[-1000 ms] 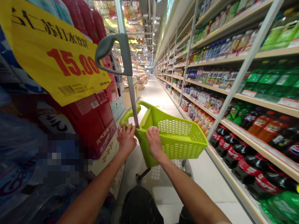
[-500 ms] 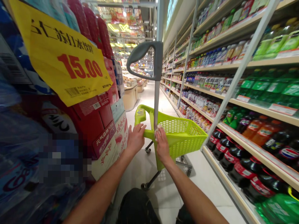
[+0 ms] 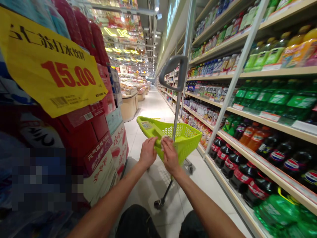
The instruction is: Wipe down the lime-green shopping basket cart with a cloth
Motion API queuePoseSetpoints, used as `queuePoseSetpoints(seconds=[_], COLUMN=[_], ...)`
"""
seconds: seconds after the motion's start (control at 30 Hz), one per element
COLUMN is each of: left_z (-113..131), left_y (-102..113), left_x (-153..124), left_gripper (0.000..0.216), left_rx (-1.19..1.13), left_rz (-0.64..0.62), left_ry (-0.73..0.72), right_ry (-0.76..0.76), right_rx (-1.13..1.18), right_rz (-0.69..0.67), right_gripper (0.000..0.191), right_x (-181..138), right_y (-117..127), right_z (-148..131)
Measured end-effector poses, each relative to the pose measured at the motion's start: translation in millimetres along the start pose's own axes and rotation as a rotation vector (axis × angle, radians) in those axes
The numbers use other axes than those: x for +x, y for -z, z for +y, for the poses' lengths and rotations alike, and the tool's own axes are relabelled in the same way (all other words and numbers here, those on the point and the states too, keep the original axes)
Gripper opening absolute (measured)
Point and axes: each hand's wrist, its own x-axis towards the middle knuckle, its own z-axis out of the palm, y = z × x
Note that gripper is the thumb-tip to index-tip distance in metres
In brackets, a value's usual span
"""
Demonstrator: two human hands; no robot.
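In front of my knees stands a lime-green shopping cart (image 3: 189,145) with a perforated plastic basket. A metal pole (image 3: 177,115) with a grey loop handle (image 3: 184,71) rises from it. My left hand (image 3: 148,152) is closed on the near rim of the basket, its fingertips partly hidden. Just beside it, my right hand (image 3: 170,154) presses a crumpled white wipe (image 3: 163,138) against the same rim. Whether the wipe is paper or cloth I cannot tell.
Drink shelves (image 3: 232,114) with several rows of bottles line the right side. Stacked drink cartons (image 3: 99,142) crowd the left, below a yellow price sign (image 3: 56,69). A black caster (image 3: 159,203) rests on the tiled floor (image 3: 143,132). Display counters (image 3: 128,105) stand farther down the aisle.
The cart has turned, and its handle and pole now appear farther right and tilted. My left hand has closed on the rim. My right hand with the wipe has moved from beside the pole along the rim.
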Motion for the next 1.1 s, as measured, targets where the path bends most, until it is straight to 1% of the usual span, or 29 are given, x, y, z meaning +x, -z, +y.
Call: queuePoseSetpoints(seconds=[0.07, 0.1, 0.13, 0.17, 0.27, 0.33, 0.37, 0.43, 0.5, 0.57, 0.6, 0.67, 0.7, 0.8, 0.87, 0.93, 1.0, 1.07, 1.1], left_z=[3, 4, 4, 5, 7, 11, 13, 18, 23, 24, 22, 15, 9, -9, -15, -15, -12, -10, -9], left_y=[1, 1, 2, 2, 0, -5, -8, -14, -16, -15, -12, -5, -1, 6, 5, 2, -1, -2, -2], left_x=[2, 4, 6, 8, 13, 15, 15, 16, 16, 18, 20, 25, 27, 33, 33, 31, 29, 28, 28], left_gripper=[0.061, 0.061, 0.06, 0.06, 0.061, 0.065, 0.066, 0.066, 0.064, 0.061, 0.061, 0.06, 0.06, 0.065, 0.068, 0.069, 0.065, 0.061, 0.061], left_rx=[-0.031, -0.035, -0.026, -0.006, 0.085, 0.119, 0.124, 0.12, 0.115, 0.11, 0.11, 0.129, 0.157, 0.272, 0.315, 0.315, 0.296, 0.265, 0.25], left_rz=[-0.03, -0.055, -0.084, -0.114, -0.182, -0.208, -0.218, -0.225, -0.218, -0.219, -0.227, -0.236, -0.224, -0.2, -0.218, -0.213, -0.175, -0.166, -0.174], left_ry=[-0.026, -0.049, -0.071, -0.085, -0.056, -0.033, -0.035, -0.048, -0.059, -0.093, -0.124, -0.158, -0.13, 0.047, 0.091, 0.059, 0.03, -0.003, -0.014], right_ry=[0.072, 0.081, 0.057, -0.002, -0.283, -0.4, -0.415, -0.351, -0.203, -0.067, -0.036, -0.057, -0.103, -0.27, -0.305, -0.23, -0.105, -0.009, 0.008], right_rx=[-0.007, -0.023, -0.044, -0.067, -0.117, -0.116, -0.109, -0.09, -0.085, -0.102, -0.116, -0.146, -0.158, -0.207, -0.235, -0.241, -0.244, -0.267, -0.288], right_rz=[0.032, 0.064, 0.101, 0.144, 0.273, 0.339, 0.357, 0.342, 0.284, 0.213, 0.197, 0.218, 0.245, 0.325, 0.299, 0.185, 0.05, -0.017, -0.012], right_gripper=[0.047, 0.048, 0.049, 0.049, 0.046, 0.045, 0.045, 0.045, 0.046, 0.047, 0.047, 0.047, 0.047, 0.045, 0.044, 0.044, 0.042, 0.04, 0.04], right_x=[-12, -21, -31, -41, -60, -57, -51, -36, -23, -19, -20, -25, -26, -20, -7, 5, 13, 12, 10], right_y=[3, 4, 4, 3, 3, 5, 7, 10, 14, 19, 23, 34, 40, 52, 49, 35, 22, 21, 27], right_z=[5, 10, 16, 23, 41, 44, 42, 32, 22, 20, 23, 35, 43, 59, 56, 46, 37, 38, 43])
